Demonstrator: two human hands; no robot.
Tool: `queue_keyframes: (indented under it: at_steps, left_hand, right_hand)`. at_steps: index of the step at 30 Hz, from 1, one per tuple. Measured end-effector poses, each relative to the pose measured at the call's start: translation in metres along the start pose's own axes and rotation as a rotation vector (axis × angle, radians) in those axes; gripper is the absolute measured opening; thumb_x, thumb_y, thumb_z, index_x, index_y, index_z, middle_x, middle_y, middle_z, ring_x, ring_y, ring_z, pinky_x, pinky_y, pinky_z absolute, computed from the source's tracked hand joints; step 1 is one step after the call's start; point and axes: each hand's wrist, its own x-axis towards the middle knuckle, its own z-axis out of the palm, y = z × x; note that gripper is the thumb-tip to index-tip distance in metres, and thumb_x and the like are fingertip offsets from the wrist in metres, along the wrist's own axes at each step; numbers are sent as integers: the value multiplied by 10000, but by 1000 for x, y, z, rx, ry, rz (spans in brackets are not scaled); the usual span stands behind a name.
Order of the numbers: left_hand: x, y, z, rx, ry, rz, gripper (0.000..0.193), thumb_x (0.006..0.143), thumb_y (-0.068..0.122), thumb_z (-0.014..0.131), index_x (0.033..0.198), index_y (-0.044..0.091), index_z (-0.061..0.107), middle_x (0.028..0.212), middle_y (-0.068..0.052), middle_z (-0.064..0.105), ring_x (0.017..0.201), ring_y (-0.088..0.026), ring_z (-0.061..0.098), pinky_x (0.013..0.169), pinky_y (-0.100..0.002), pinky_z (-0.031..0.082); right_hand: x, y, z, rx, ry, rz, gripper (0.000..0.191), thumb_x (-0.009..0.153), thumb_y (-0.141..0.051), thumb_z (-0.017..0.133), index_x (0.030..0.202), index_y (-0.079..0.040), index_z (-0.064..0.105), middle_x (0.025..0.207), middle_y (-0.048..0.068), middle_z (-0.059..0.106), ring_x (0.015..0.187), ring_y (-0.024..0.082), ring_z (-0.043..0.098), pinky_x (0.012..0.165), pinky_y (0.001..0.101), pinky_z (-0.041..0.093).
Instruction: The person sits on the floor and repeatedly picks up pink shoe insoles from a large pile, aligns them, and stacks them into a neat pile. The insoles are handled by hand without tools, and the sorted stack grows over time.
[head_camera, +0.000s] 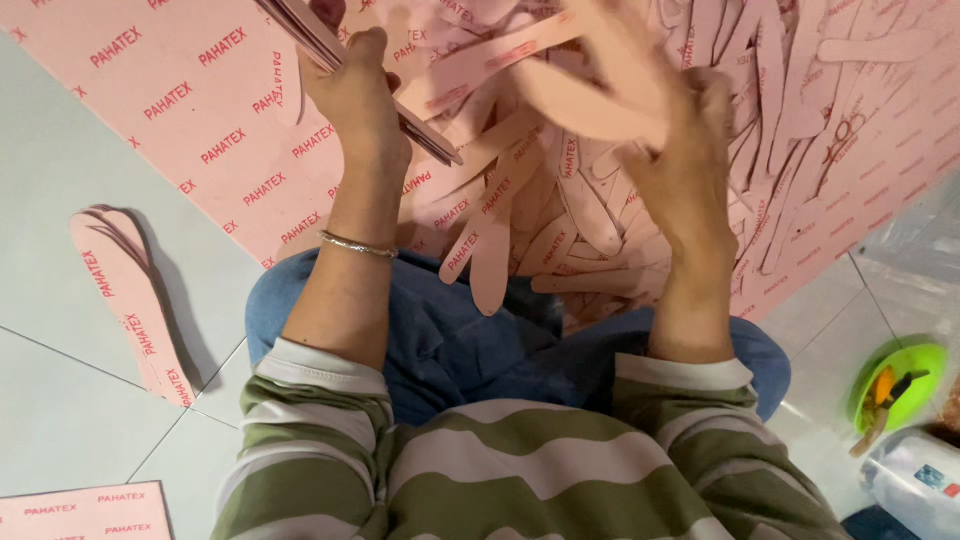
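Observation:
My left hand grips a thick stack of pink insole-shaped board cutouts, held edge-on and slanting from upper left to lower right. My right hand is blurred by motion and holds a single pink cutout that lies across its fingers, just right of the stack. Below and between both hands lies a loose heap of pink cutouts and offcuts on a large pink printed board. A thin bracelet circles my left wrist.
A small pile of pink insole cutouts lies on the pale tiled floor at left. Another pink sheet shows at the bottom left corner. At right sit a green bowl with tools and a clear plastic container. My blue-jeaned knees are below.

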Motion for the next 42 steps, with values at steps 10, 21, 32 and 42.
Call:
queue_keyframes:
  at_steps: [10,21,32,42]
  left_hand:
    - [-5,9,3,-93,-52,-28,337,856,19,668,1189,51,628,1002,-6,658,697,-101,533,582,-292,466]
    - [-13,18,7,-54,-196,-131,120,857,12,668,971,47,662,782,-4,594,530,-96,438,538,-298,437]
    - [-19,21,15,122,-255,-251,349,831,39,683,1169,41,596,780,-33,573,495,-85,445,420,-269,414]
    - [-17,14,13,146,-315,-230,379,841,73,677,1218,36,676,830,-25,646,542,-75,468,467,-247,431]
  right_hand:
    - [19,50,72,101,-91,73,766,867,-168,821,1492,2,412,1408,248,503,1085,331,651,979,415,514]
    - [16,68,91,187,-119,180,279,858,-50,780,1103,-52,648,1190,144,585,998,241,681,811,337,612]
    - [11,29,83,-48,-243,103,915,669,-285,972,1401,-43,479,1320,257,527,1176,424,550,988,483,460]
    - [13,10,81,319,-362,49,783,793,-294,907,1367,48,499,1237,209,639,1062,286,642,871,398,526]
